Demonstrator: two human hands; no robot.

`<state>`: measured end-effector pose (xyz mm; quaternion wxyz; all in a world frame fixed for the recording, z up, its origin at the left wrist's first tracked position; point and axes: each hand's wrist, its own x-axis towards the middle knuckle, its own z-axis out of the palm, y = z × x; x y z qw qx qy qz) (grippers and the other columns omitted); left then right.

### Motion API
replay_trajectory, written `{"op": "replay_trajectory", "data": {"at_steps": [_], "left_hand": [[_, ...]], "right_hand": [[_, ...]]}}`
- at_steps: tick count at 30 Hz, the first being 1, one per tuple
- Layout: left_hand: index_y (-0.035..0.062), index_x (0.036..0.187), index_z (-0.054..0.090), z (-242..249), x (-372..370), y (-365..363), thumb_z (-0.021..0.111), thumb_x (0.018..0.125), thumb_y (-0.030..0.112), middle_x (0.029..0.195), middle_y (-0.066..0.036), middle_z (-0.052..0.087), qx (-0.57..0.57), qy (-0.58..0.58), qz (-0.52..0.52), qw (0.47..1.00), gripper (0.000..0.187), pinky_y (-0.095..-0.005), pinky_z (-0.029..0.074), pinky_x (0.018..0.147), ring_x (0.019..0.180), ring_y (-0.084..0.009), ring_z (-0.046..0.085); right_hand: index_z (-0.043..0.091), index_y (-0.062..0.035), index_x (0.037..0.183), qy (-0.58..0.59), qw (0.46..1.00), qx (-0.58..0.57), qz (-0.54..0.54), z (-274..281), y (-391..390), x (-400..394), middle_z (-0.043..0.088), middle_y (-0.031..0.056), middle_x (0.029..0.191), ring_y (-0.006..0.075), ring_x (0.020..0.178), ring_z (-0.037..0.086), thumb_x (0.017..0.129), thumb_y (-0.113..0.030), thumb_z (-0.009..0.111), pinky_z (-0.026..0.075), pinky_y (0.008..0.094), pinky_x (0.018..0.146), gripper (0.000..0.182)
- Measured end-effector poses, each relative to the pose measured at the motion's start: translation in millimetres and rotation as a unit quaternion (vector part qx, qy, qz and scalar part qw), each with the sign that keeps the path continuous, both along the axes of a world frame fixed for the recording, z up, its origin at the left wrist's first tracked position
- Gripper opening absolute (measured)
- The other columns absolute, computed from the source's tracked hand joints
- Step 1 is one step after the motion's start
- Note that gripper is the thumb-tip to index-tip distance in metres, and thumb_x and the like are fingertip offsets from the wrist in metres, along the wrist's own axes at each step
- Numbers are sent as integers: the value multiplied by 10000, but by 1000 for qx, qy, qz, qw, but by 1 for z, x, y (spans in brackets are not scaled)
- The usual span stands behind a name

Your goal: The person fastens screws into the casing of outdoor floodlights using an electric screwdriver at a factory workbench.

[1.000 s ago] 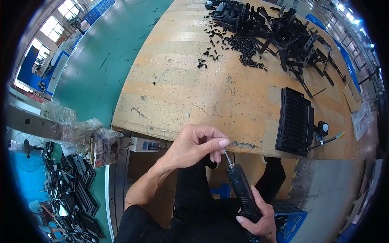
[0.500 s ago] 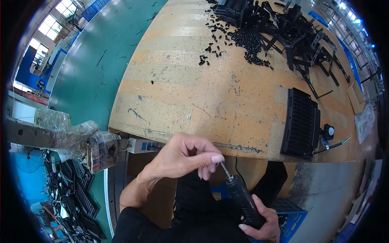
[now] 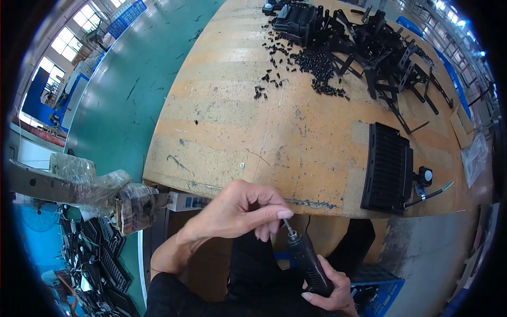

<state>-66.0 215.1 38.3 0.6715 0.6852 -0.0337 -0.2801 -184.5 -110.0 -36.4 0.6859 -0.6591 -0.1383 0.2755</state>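
My right hand is wrapped round the body of a black electric screwdriver, which points up and to the left below the table edge. At its tip, my left hand pinches the end of the thin metal bit between thumb and fingers. Whether a small part sits at the bit's end is hidden by the fingertips. Beyond the hands, a black finned lamp housing lies at the right front of the wooden table, with a small sensor and a cable beside it.
A pile of small black screws lies at the back, next to tangled black brackets and another finned housing. A plastic-wrapped post stands at the left. A blue crate is below right; a person is at far lower left.
Both hands and the screwdriver have shifted slightly; the screwdriver has moved a little left in view. The table scene has shifted a little downward. The pinch on the bit is unchanged.
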Motion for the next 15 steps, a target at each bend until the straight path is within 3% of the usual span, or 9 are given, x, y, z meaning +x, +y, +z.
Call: {"op": "replay_trajectory", "data": {"at_steps": [2, 4, 6, 7, 9, 10, 11, 15], "left_hand": [[-42, 1111, 767, -1, 10, -8, 672, 1067, 169, 798, -93, 754, -54, 24, 29, 998, 235, -241, 571, 579, 638, -117, 722], [-44, 1193, 752, 8, 38, -8, 631, 1092, 188, 790, -77, 746, -31, -83, 79, 993, 280, -259, 573, 593, 626, -123, 709], [-11, 1305, 727, -8, 109, 19, 640, 1080, 198, 865, -71, 769, 87, -270, 169, 944, 320, -273, 576, 632, 680, -109, 704], [-1, 1239, 760, -17, 153, 34, 656, 1046, 155, 890, -105, 783, 215, -370, 198, 882, 269, -318, 578, 656, 715, -158, 713], [41, 1132, 798, -45, 235, 70, 636, 975, 39, 1029, -198, 752, 375, -476, 162, 779, 225, -438, 566, 865, 942, -362, 722], [41, 1188, 784, -57, 262, 83, 642, 973, 43, 1110, -171, 748, 457, -505, 112, 724, 257, -416, 567, 913, 987, -339, 719], [46, 1176, 787, -67, 280, 88, 644, 955, 38, 1102, -170, 742, 468, -508, 96, 717, 263, -435, 558, 927, 1013, -355, 708], [43, 1139, 792, -70, 308, 85, 622, 926, -4, 1061, -161, 720, 511, -524, 50, 679, 277, -455, 557, 913, 1014, -360, 697]], "right_hand": [[361, 68, 1611, -24, 999, 7, -29, -5, 7, 6, 742, 187, 1104, 193, 883, 739, 756, 31, 844, 596, 327, 840, 983], [349, 88, 1608, -45, 997, 14, -57, -6, 9, 12, 738, 189, 1105, 191, 875, 734, 758, 39, 831, 598, 330, 837, 979], [327, 99, 1612, -15, 992, 11, -127, -8, 5, 20, 733, 190, 1102, 192, 867, 727, 756, 35, 815, 601, 314, 773, 988], [307, 85, 1626, 8, 986, 32, -165, -14, 1, 18, 727, 190, 1034, 170, 758, 705, 762, 11, 797, 586, 280, 647, 996], [299, 76, 1631, 38, 985, 35, -165, -3, -4, 24, 720, 187, 998, 154, 707, 685, 767, 6, 790, 565, 266, 591, 996], [291, 68, 1636, 68, 983, 33, -167, 0, -7, 28, 713, 184, 962, 139, 657, 665, 772, 2, 782, 545, 252, 535, 996], [271, 54, 1647, 45, 983, 43, -170, -11, -12, 27, 697, 176, 906, 120, 575, 627, 777, 11, 758, 530, 251, 496, 998], [248, 42, 1656, 16, 977, 63, -201, -22, -22, 22, 694, 189, 901, 139, 563, 643, 763, 5, 754, 543, 255, 500, 1028]]}}
